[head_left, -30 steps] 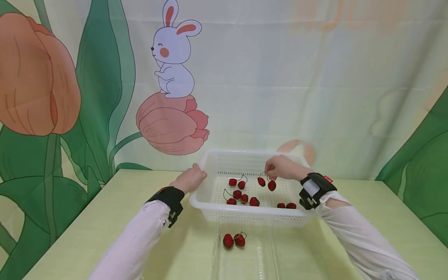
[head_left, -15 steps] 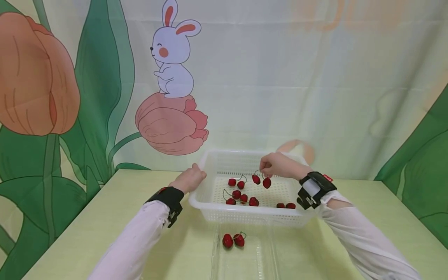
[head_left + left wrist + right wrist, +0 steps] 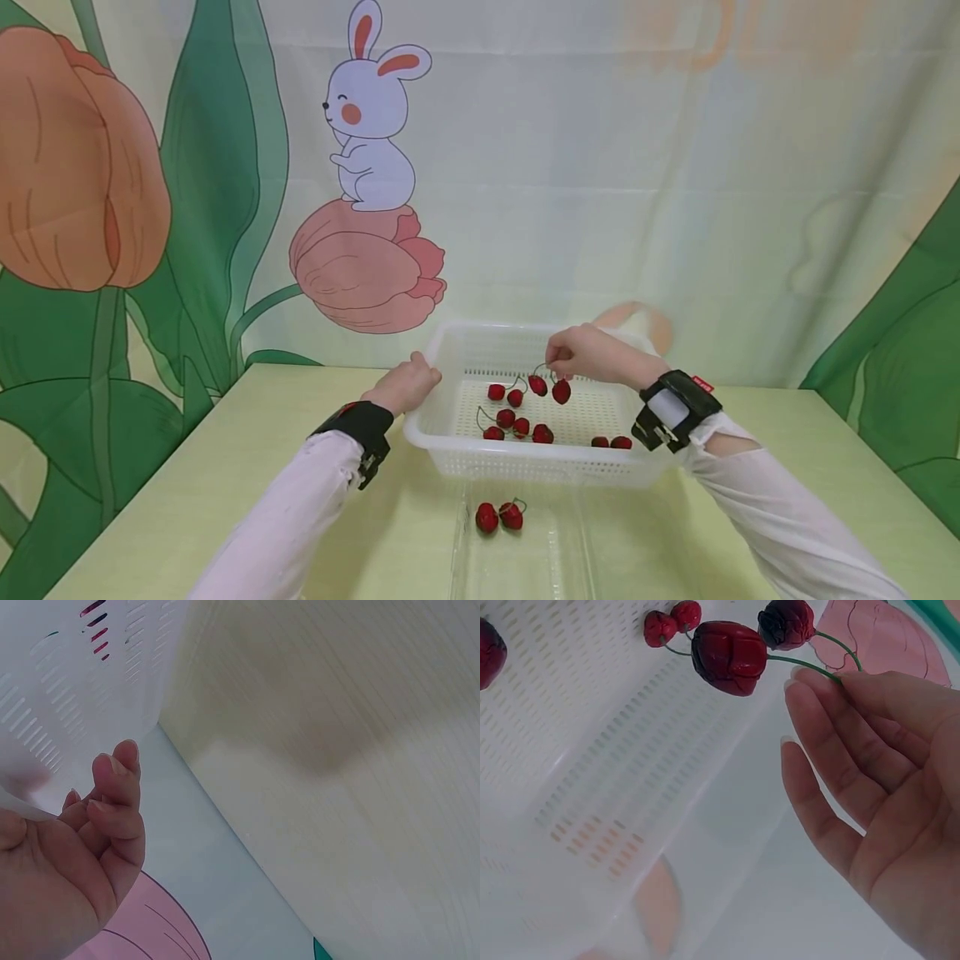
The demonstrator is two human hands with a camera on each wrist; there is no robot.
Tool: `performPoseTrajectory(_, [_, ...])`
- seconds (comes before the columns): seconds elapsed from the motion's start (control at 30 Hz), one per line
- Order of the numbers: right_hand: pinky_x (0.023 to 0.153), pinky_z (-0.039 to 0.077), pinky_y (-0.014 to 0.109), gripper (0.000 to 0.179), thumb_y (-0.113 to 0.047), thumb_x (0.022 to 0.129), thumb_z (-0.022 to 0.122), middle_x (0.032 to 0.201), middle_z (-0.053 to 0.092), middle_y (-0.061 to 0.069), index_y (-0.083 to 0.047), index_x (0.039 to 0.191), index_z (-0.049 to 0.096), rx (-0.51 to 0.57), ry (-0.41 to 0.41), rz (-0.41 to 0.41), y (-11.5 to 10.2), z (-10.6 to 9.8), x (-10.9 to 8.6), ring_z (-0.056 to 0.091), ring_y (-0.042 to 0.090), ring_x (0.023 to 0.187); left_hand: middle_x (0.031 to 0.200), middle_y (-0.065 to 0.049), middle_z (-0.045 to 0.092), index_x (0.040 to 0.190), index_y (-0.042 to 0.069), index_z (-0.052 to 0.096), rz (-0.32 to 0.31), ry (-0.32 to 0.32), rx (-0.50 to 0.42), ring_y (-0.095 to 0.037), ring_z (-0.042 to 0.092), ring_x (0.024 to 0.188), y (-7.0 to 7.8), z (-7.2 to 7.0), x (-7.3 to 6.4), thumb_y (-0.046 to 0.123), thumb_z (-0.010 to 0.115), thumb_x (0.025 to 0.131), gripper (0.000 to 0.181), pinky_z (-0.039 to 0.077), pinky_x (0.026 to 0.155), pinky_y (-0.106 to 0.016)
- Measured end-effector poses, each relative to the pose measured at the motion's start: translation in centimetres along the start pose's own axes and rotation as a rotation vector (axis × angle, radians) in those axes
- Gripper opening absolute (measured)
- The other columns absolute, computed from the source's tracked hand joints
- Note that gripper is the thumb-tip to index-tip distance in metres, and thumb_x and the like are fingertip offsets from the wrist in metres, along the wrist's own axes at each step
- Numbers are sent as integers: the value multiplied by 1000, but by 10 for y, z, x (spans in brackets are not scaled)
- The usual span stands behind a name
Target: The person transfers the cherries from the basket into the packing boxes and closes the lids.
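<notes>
My right hand pinches the joined green stems of a pair of dark red cherries between thumb and fingertips. The pair hangs inside the white perforated basket, over its floor. At the basket's left end, my left hand holds the rim. The left wrist view has that hand's curled fingers outside the basket wall, with the thumb side up at the rim. More cherries lie on the basket floor at the left and middle, and two others sit at its front right.
In front of the basket stands a clear plastic tray with two cherries at its back left. The table is pale yellow-green. A printed curtain hangs right behind the basket.
My right hand has moved left over the basket, carrying the pair of cherries with it. The left hand stays on the rim.
</notes>
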State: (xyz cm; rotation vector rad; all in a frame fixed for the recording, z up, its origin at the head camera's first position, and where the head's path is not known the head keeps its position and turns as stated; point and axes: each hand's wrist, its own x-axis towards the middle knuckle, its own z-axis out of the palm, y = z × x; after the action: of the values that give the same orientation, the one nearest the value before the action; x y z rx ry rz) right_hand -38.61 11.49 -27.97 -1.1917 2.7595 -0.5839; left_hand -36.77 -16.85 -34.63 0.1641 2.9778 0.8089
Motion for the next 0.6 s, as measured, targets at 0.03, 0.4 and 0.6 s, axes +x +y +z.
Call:
performPoseTrajectory(0.03, [62,43,29,7,-5,85,57,73,60,-1,-9,83,62,0,2,-4,-2,0,0,51,12,60,86,-15,50,107,-10,35,0,0,0,-26,52,76,0,0,0,21,34,91,35,44,71,-38])
performPoseTrajectory(0.4, [65,43,29,8,-4,85,58,75,60,-2,-10,85,63,-28,19,-97,-23,-3,-8,50,11,62,82,-15,50,104,-10,36,15,14,24,-25,52,74,0,1,0,21,35,91,33,44,69,-37])
performPoseTrajectory(0.6, [65,44,29,7,-5,86,59,76,60,-2,-10,87,63,-46,21,-135,-35,-4,-12,49,10,61,79,-14,50,101,-10,36,32,19,48,-25,51,70,-1,1,2,21,34,92,32,43,68,-37])
